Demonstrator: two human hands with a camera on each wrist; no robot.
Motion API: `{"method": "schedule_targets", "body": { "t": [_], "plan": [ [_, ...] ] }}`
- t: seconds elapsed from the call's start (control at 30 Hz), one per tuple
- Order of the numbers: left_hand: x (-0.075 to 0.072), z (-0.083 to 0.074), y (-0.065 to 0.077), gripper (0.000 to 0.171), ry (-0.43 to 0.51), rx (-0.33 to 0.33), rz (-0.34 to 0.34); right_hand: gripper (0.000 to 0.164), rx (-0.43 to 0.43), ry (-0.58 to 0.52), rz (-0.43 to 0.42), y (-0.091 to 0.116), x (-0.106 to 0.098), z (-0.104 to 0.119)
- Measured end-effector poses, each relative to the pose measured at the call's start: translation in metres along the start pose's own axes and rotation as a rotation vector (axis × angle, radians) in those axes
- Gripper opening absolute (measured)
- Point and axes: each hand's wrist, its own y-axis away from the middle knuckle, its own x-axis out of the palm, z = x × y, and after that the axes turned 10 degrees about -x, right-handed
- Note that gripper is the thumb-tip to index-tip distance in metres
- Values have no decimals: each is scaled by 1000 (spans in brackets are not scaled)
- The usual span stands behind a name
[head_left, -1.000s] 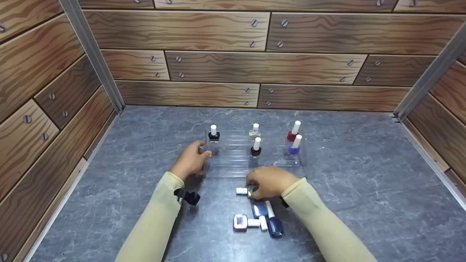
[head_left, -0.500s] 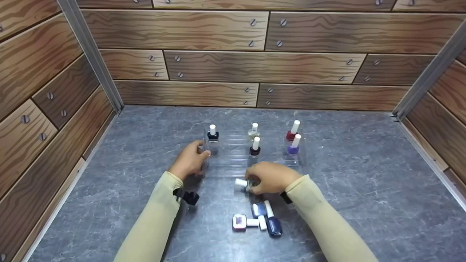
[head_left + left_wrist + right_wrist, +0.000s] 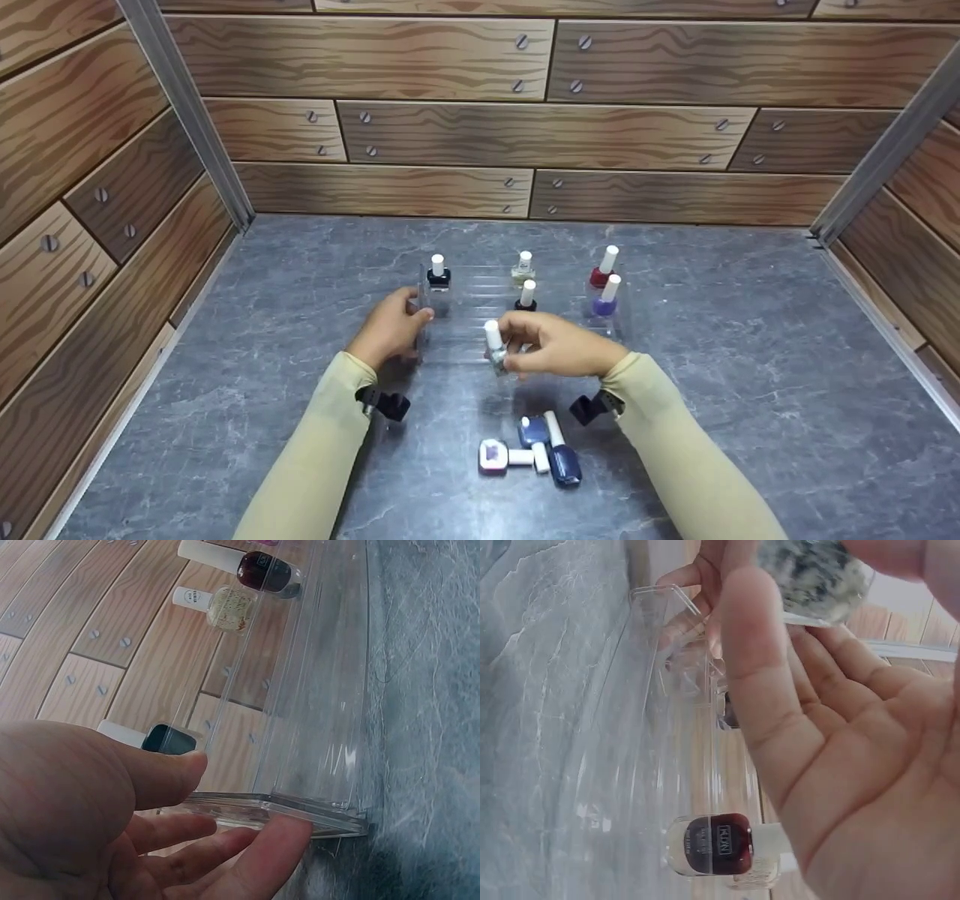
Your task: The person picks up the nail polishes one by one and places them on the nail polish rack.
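My left hand [image 3: 386,326] grips the left end panel of a clear stepped rack [image 3: 461,330], thumb on one face and fingers on the other, as the left wrist view shows. My right hand [image 3: 559,346] pinches a white-capped nail polish bottle [image 3: 493,341] by its body, cap up and slightly tilted, over the rack's front. Grey-green flecks fill that bottle's glass [image 3: 814,581] in the right wrist view. On the rack stand a black polish [image 3: 439,279], a clear one [image 3: 523,274], a red one [image 3: 601,277], a purple one [image 3: 604,306] and a dark red one [image 3: 262,571].
In front of the rack, a dark blue bottle [image 3: 565,465], a smaller blue one [image 3: 533,430] and a square pinkish one [image 3: 493,456] lie close together on the grey marbled table [image 3: 300,450]. Wood-patterned walls [image 3: 435,135] enclose the back and sides.
My right hand has lifted the flecked polish bottle off the table, turned it from lying to nearly upright and brought it forward to the rack. The left hand stays at the panel.
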Motion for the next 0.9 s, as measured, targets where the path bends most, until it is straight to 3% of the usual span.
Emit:
{"method": "schedule_targets", "body": {
  "t": [0.13, 0.3, 0.47, 0.7, 0.9],
  "plan": [
    [0, 0, 0, 46, -4, -4, -5, 30, -16, -151, -59, -1, -4, -4],
    [0, -1, 1, 46, -18, 3, -7, 37, -12, -169, -115, -1, -6, -7],
    [-1, 0, 1, 47, -32, 13, -10, 27, 13, -48, -125, -4, -5, -10],
    [-1, 1, 0, 46, -39, 20, -11, 31, 98, 172, -115, -4, -2, -11],
    [0, 1, 1, 45, -22, 15, -10, 27, 96, 289, -125, -6, 2, -12]
  ]
}}
